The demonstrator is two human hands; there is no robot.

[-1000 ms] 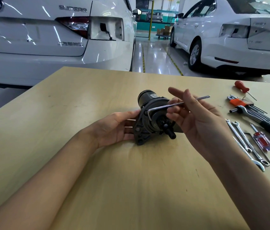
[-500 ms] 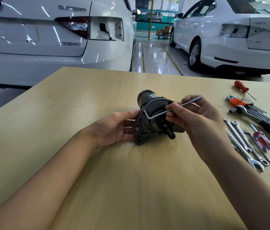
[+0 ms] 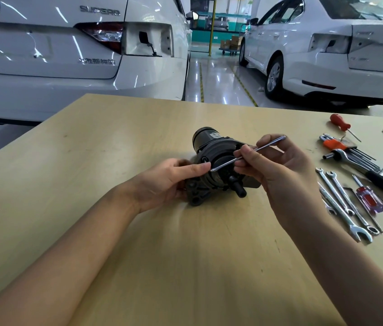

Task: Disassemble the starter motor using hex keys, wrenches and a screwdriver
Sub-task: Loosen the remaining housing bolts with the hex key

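Bright even overhead light, glare streaks on the white cars (image 3: 68, 55), soft shadows on the table (image 3: 91, 161), wide-angle edge bending

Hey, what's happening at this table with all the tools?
A person is taking apart a starter motor on a wooden table. The left hand steadies the motor, while the right hand pinches an L-shaped hex key, its short end at a bolt on the motor's face. Wrenches, screwdrivers and a hex key set lie at the right.
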